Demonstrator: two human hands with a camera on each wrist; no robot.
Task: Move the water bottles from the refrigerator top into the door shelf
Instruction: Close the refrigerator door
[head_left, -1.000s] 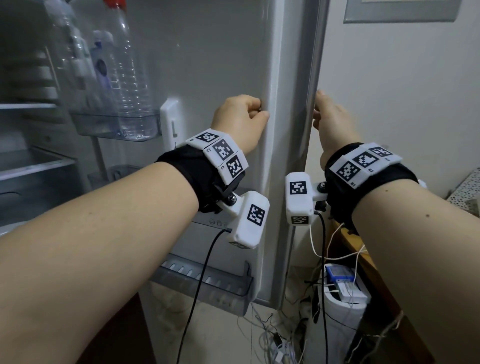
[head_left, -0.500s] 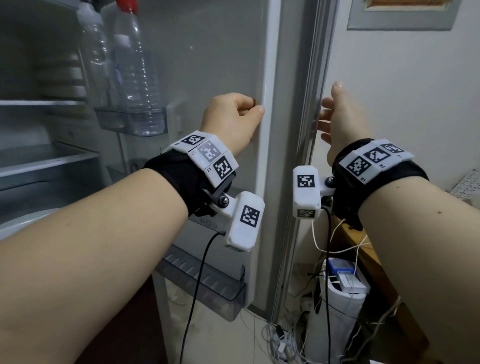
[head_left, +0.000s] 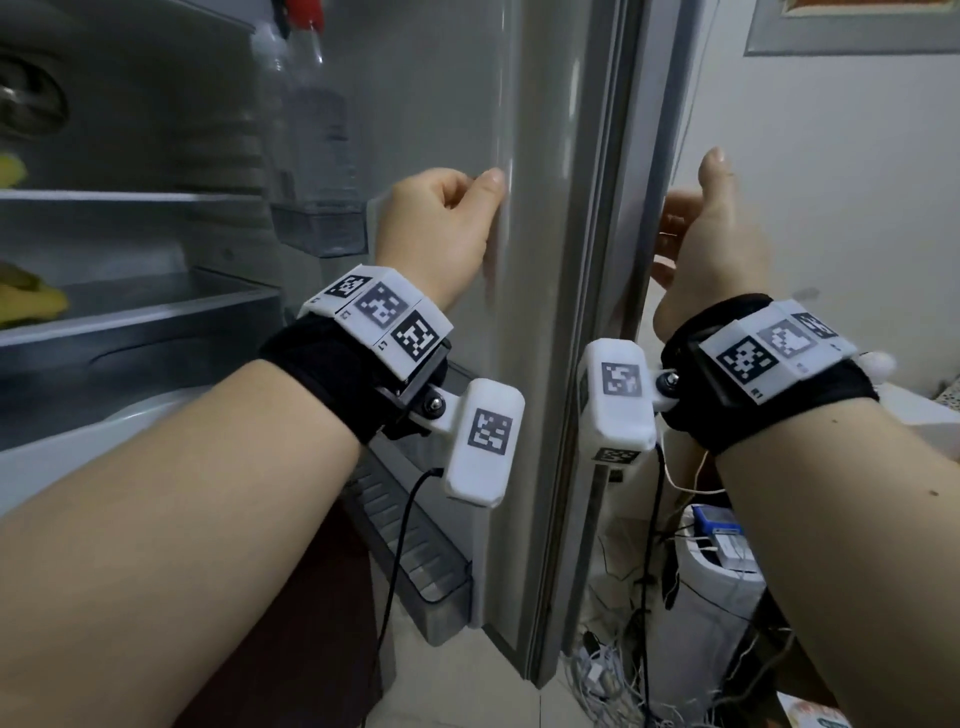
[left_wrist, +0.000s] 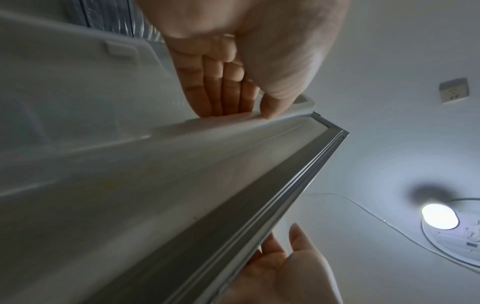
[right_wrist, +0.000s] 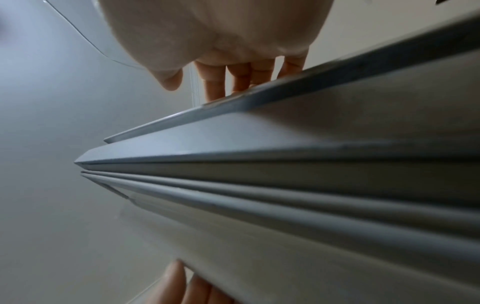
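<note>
Clear water bottles (head_left: 317, 130), one with a red cap (head_left: 306, 13), stand in the upper door shelf (head_left: 322, 234) of the open refrigerator door (head_left: 545, 312), which I see nearly edge-on. My left hand (head_left: 447, 223) is on the door's inner side, fingers curled and thumb set against the raised inner rim (left_wrist: 233, 123). The left wrist view shows the fingertips (left_wrist: 223, 102) and thumb touching that rim. My right hand (head_left: 706, 244) lies on the door's outer face with straight fingers (right_wrist: 233, 80) flat against it, holding nothing.
Refrigerator shelves (head_left: 130, 322) with yellow fruit (head_left: 31, 306) are at the left. A lower door shelf (head_left: 415, 561) hangs below my left wrist. A white appliance (head_left: 717, 587) and tangled cables sit on the floor at the right, by the wall (head_left: 831, 208).
The door has swung leftward toward the cabinet and now shows more edge-on. Both hands stayed on it, and the right hand's fingers have flattened against the outer face.
</note>
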